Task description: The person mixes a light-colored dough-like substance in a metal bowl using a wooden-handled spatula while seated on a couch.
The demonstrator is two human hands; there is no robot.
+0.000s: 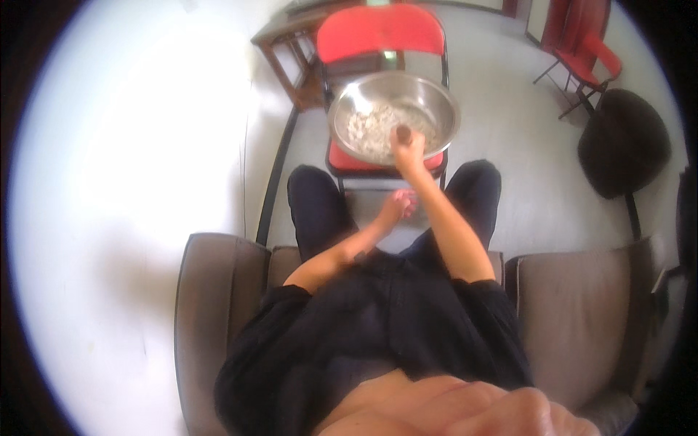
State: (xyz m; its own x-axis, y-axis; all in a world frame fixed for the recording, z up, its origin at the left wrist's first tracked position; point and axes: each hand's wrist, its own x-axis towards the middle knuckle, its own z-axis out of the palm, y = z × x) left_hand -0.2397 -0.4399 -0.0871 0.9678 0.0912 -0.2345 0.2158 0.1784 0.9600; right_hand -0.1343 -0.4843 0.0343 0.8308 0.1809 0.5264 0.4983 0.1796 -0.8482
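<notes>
A wide stainless steel bowl rests on the seat of a red folding chair in front of my knees. Pale, lumpy pieces and whitish matter lie inside it. My right hand is over the bowl's near side, wrapped around an upright brown handle whose rounded top pokes out of the fist. The handle's lower end is hidden. Below the bowl, between my thighs, hangs my left hand, its fingers curled. It is apart from the bowl, and blur hides how far the fingers are closed.
I sit on a brown sofa. Behind the folding chair to the left stands a wooden table beside the white wall. A black-backed chair and another red chair stand on the right.
</notes>
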